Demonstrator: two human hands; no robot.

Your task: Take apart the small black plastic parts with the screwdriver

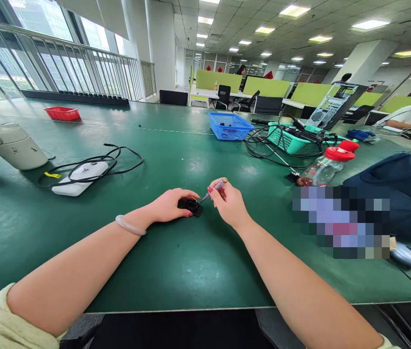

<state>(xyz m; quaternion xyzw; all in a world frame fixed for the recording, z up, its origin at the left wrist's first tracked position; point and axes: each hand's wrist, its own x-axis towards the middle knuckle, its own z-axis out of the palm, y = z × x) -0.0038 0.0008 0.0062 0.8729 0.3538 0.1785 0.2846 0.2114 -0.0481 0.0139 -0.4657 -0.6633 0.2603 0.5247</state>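
Observation:
My left hand (171,206) rests on the green table (176,261) with its fingers closed round a small black part (191,205). My right hand (229,201) pinches a thin screwdriver (213,189) with a pale handle. The screwdriver's metal tip slants down to the left and meets the top of the black part. A pale bangle (130,226) sits on my left wrist.
A white device with a black cable (82,175) lies at left beside a beige jug (12,143). A blue basket (230,126), a teal basket of cables (294,139), a red-capped bottle (327,166) and a dark bag (398,194) stand at right. A seated person's arm (409,123) is far right.

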